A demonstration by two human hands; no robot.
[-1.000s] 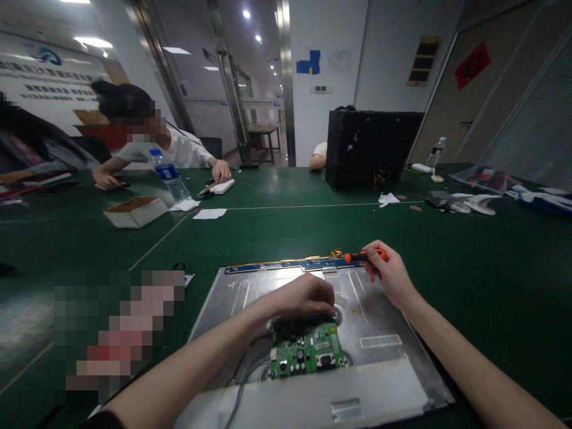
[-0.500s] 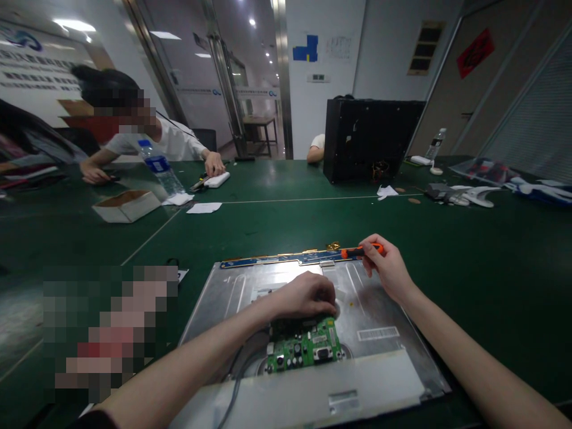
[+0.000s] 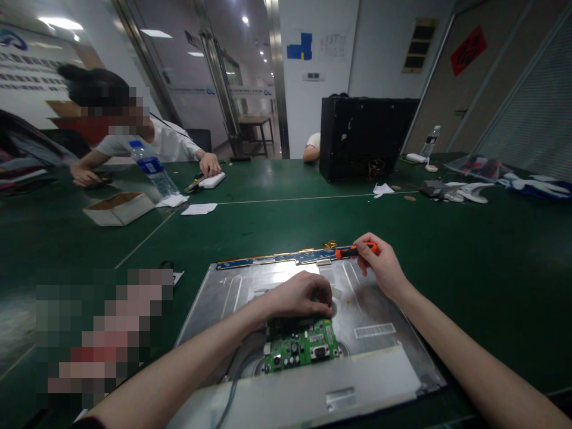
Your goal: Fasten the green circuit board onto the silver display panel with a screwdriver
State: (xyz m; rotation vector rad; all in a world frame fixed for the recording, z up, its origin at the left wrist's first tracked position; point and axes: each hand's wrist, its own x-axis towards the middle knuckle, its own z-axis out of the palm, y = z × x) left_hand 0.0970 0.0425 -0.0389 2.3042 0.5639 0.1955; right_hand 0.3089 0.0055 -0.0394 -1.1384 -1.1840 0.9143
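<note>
My right hand grips an orange and black screwdriver at the panel's far right edge. The screwdriver's shaft points left along a narrow blue circuit strip edged in gold. My left hand is over the middle of the metal-backed display panel, fingers curled down by the far edge of a green circuit board. What those fingers hold, if anything, is hidden. A grey cable runs under my left forearm toward the panel's near side.
Across the green table a person leans over a white device. Nearby are a water bottle, an open cardboard box and paper. A large black case stands at the back, with gloves to its right.
The whole view has shifted slightly to the left. Both hands keep nearly the same places on the panel, and the screwdriver remains in my right hand.
</note>
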